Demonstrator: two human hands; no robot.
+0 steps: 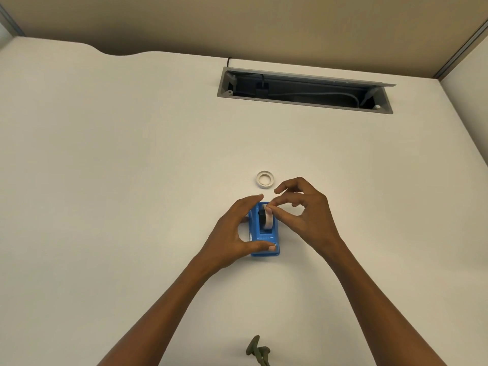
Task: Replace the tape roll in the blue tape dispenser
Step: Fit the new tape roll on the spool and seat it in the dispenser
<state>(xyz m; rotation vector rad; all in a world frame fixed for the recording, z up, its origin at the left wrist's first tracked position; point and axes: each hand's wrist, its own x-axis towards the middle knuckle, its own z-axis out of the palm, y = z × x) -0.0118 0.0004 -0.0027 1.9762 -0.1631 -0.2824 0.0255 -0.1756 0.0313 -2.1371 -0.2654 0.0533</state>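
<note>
The blue tape dispenser (264, 237) stands on the white desk, its cutter end toward me. A white tape roll (268, 219) on a black hub sits upright in its well. My left hand (233, 233) wraps around the dispenser's left side, fingers at the far end and thumb on the near end. My right hand (303, 211) pinches the top of the roll between thumb and forefinger. A second ring, a thin whitish tape core (264, 179), lies flat on the desk just beyond the dispenser.
The white desk (132, 180) stretches wide on all sides. An open grey cable trough (303, 91) with wires is set into the desk at the back. Beige partition walls rise behind and to the right. A small olive-green object (257, 351) shows at the bottom edge.
</note>
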